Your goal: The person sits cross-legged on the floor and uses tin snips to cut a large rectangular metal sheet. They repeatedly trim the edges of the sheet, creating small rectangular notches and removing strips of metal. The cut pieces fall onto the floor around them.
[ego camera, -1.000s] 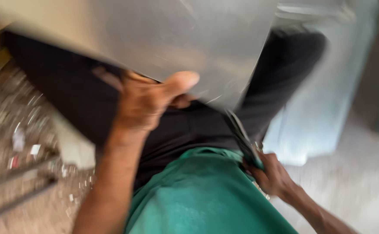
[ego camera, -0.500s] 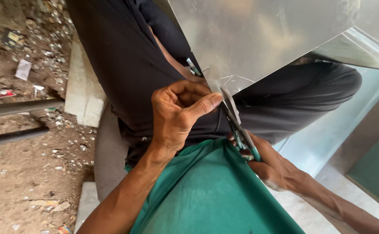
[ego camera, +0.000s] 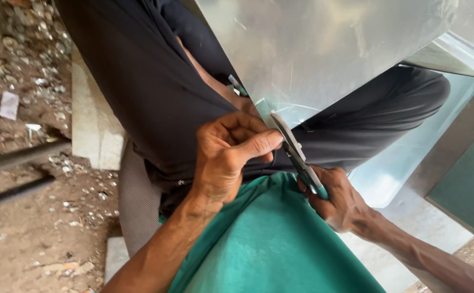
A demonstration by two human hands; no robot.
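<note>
A large shiny metal sheet (ego camera: 323, 49) fills the top of the view and rests over my lap. My left hand (ego camera: 228, 154) pinches the sheet's lower edge between thumb and fingers, just left of the blades. My right hand (ego camera: 337, 198) grips the green handles of metal snips (ego camera: 296, 154). The snips' grey blades meet the sheet's lower corner beside my left thumb. Below the hands are my black trousers (ego camera: 155, 92) and green shirt (ego camera: 269, 244).
Dirt ground with small scraps and litter (ego camera: 25, 97) lies at the left. A pale concrete block (ego camera: 93, 125) sits beside my leg, with dark metal bars (ego camera: 14, 173) on the ground. More sheet metal (ego camera: 405, 157) and a green panel (ego camera: 467, 184) are at the right.
A second ago the view was blurred and my left hand was flat under the sheet. Now it pinches the edge beside the snips. Since half a second ago, nearly nothing has moved.
</note>
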